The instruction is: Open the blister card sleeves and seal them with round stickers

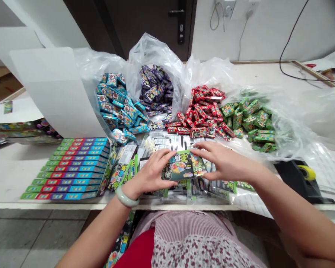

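A dark printed candy carton (178,166) with a green top edge is held up over the middle of the table. My left hand (153,172) grips its left side, thumb below and fingers along the top. At its right end, my right hand (222,160) pinches a green-and-dark printed part (198,164); I cannot tell whether this is a flap or a separate piece. Flat printed cartons (170,143) in clear wrap lie beneath both hands. Beyond them are heaps of small blue packs (115,102), purple packs (156,89), red packs (202,111) and green packs (257,119).
To the left, a display box (72,167) with a raised white lid (58,85) holds a row of filled cartons. Clear plastic bags (153,48) stand behind the heaps. A black tape dispenser (293,178) with yellow tape sits right. A dark cable (281,56) hangs at the back right.
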The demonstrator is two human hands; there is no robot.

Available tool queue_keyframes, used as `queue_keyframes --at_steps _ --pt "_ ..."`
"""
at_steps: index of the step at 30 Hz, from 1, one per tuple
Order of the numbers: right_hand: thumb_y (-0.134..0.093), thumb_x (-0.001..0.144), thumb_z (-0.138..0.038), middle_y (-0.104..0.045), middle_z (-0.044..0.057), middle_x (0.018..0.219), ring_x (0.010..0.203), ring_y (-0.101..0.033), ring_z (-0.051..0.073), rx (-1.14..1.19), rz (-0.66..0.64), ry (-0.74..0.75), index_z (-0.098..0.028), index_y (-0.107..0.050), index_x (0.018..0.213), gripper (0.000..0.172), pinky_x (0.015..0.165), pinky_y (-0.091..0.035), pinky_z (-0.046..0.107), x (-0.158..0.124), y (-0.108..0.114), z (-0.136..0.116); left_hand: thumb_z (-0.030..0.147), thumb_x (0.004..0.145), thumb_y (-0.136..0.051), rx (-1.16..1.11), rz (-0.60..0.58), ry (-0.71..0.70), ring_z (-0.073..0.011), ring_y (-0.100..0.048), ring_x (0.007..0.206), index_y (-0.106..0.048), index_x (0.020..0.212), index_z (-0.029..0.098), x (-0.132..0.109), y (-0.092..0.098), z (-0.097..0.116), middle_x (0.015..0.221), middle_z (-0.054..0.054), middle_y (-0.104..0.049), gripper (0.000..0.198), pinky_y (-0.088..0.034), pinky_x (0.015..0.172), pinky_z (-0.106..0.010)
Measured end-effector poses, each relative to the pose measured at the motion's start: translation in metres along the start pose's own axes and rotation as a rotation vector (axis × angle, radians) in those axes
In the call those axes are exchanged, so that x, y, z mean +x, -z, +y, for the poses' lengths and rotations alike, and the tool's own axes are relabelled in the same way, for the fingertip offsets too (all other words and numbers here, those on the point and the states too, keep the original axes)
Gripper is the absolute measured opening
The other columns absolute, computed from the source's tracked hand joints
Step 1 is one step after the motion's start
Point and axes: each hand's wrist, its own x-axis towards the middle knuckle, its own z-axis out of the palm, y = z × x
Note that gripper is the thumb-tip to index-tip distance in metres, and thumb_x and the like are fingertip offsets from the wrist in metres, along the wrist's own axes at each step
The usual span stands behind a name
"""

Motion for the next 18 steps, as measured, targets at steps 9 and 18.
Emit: queue_keyframes --at_steps 9,18 --pt "-0.062 0.088 -0.038 -0.059 0.01 0.122 0.121 -0.049 0.028 0.21 0.474 -0.211 -0.025 -0.05 0.126 0.042 0.102 -0.043 0.047 0.011 -0.042 -0.008 0.045 0.073 -0.073 0.091 0.081 0.028 -0.0328 -0.043 0.125 -0.029 0.145 0.024 -0.003 -0.002 -0.004 0.133 -0.013 -0.043 0.087 -0.039 0.106 -0.05" --pt "-0.052 0.094 -0.032 -0.068 0.003 0.113 0.107 -0.06 0.02 0.415 0.414 -0.255 -0.029 -0.056 0.122 0.029 0.095 -0.045 0.04 0.018 -0.049 -0.027 0.047 0.077 -0.069 0.117 0.09 0.034 -0.0323 -0.043 0.125 -0.024 0.145 0.028 0.006 -0.015 -0.011 0.134 -0.011 -0.041 0.083 -0.039 0.106 -0.049"
